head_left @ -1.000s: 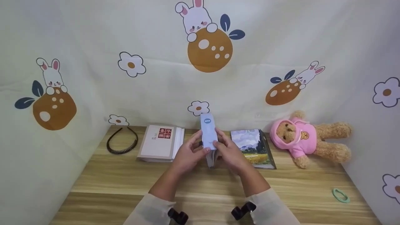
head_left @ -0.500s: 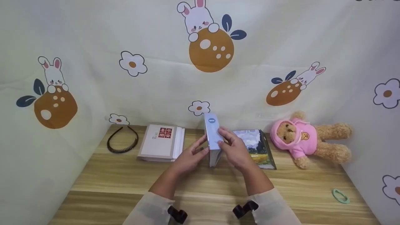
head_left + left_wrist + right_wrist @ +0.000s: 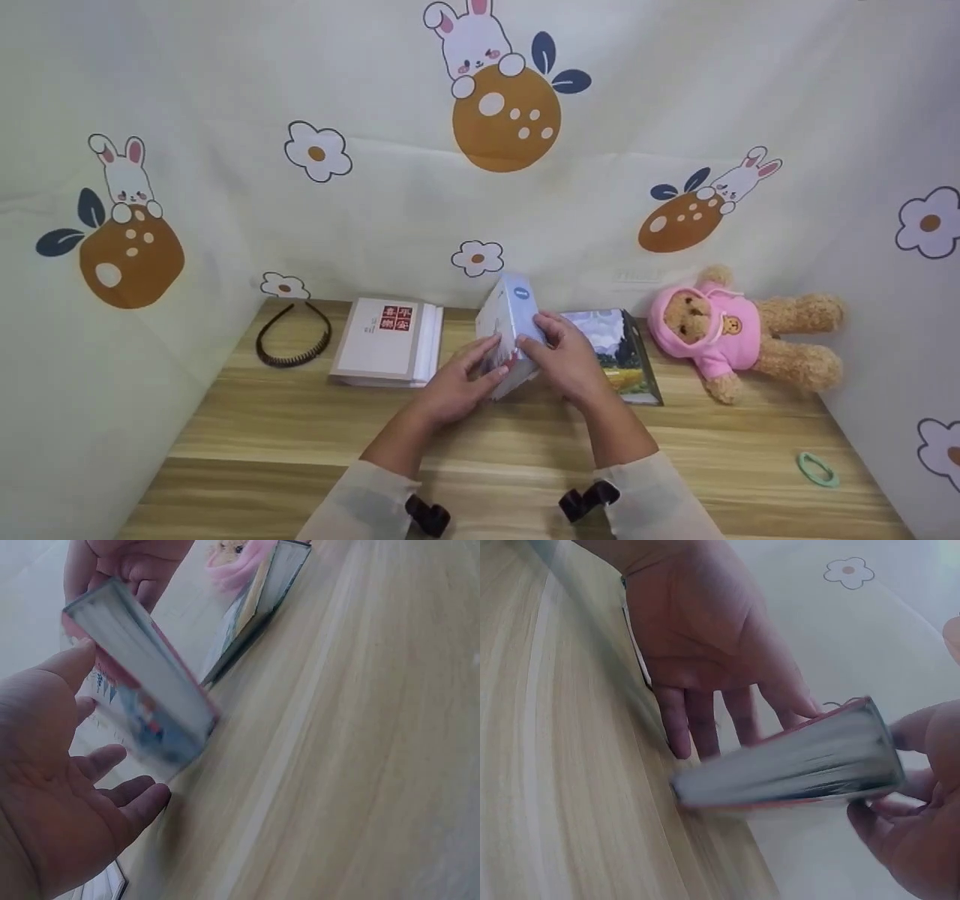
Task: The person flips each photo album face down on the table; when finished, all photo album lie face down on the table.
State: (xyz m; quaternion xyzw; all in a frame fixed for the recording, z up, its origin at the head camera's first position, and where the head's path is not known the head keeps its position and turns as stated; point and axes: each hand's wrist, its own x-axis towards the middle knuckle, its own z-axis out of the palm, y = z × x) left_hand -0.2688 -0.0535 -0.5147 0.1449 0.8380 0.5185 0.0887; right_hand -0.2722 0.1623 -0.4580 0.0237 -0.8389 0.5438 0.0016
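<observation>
at frame centre the small book [image 3: 510,330] tilts on the wooden table [image 3: 480,442]. right hand [image 3: 566,360] pinches its top edge; left hand [image 3: 457,382], fingers straight and apart, steadies its cover. it looks light, stiff, glossy; best held across the spine.

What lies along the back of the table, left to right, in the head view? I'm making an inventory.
Black headband → white book → tilted blue book held in both hands → landscape-cover book → teddy bear.
</observation>
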